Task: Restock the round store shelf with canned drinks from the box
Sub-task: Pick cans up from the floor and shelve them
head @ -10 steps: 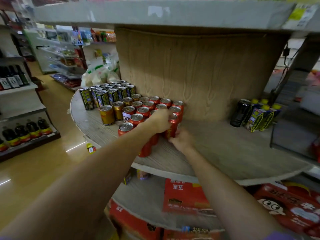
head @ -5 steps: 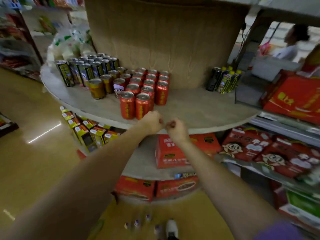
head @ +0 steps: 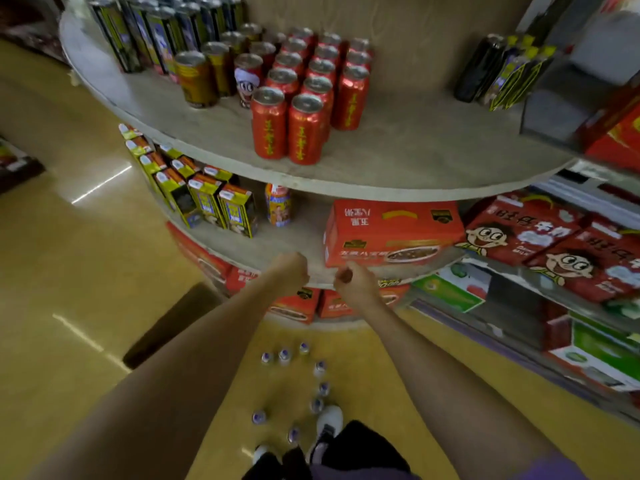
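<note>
The red cans (head: 304, 98) stand in rows on the round shelf (head: 398, 161), well above and beyond our fingers; the front pair (head: 287, 128) sits nearest the shelf's edge, apart from both hands; a second ago our hands were on those cans, setting them at the front of the block, and now both have dropped below the shelf's rim, so we judge that load placed and the hands on their way down for more. Our left hand (head: 291, 273) has its fingers curled and holds nothing; our right hand (head: 349, 277) is likewise curled in a loose fist, nothing in it that we can make out. The supply box is not plainly in view; a dark shape (head: 173, 323) on the floor down-left of the left fingers may be it, but we cannot tell. Just beyond the right fingers lies a red carton (head: 394, 230) on the lower tier; up-left of the left fingers stand yellow drink cartons (head: 207, 202); dark tall cans (head: 162, 32) and gold cans (head: 197, 77) flank the red rows on the left. Small bottles (head: 318, 368) stand on the floor below the hands, beside our shoes (head: 327, 427). Bare shelf remains right of the red rows, so restocking looks unfinished.
</note>
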A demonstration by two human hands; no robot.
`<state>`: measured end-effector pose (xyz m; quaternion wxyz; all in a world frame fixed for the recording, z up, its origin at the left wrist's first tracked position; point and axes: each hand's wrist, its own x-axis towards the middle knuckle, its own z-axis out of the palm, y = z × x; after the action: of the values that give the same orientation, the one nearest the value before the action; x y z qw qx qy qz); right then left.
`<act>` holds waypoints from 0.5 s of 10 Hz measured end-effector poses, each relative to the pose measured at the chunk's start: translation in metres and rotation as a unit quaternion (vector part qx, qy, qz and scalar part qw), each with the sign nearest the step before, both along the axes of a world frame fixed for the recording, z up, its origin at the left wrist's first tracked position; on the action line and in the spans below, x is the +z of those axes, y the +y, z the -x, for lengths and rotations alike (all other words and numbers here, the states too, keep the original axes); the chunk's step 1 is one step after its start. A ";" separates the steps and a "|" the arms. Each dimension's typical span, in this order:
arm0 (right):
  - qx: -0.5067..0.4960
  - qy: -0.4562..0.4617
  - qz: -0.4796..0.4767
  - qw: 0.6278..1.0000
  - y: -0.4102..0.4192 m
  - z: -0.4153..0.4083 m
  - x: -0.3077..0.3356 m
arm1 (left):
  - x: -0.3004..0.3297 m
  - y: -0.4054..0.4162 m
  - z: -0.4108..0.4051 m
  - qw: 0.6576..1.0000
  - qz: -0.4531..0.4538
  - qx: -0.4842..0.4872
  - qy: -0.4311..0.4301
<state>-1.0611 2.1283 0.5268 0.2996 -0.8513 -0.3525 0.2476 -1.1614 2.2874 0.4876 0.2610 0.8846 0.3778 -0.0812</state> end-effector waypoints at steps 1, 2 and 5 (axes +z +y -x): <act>0.015 0.038 0.008 0.999 -0.005 0.005 -0.034 | -0.011 -0.020 0.017 0.998 0.056 0.026 0.013; 0.030 0.081 0.044 0.995 -0.012 0.009 -0.064 | -0.019 -0.042 0.026 0.996 0.077 0.035 0.027; 0.072 0.165 0.145 0.973 -0.019 -0.006 -0.186 | -0.135 -0.077 0.027 0.967 0.170 0.177 0.061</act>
<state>-1.0547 2.1096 0.3412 0.2085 -0.8055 -0.3184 0.4542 -1.1880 2.2107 0.3528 0.3945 0.7396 0.5241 -0.1505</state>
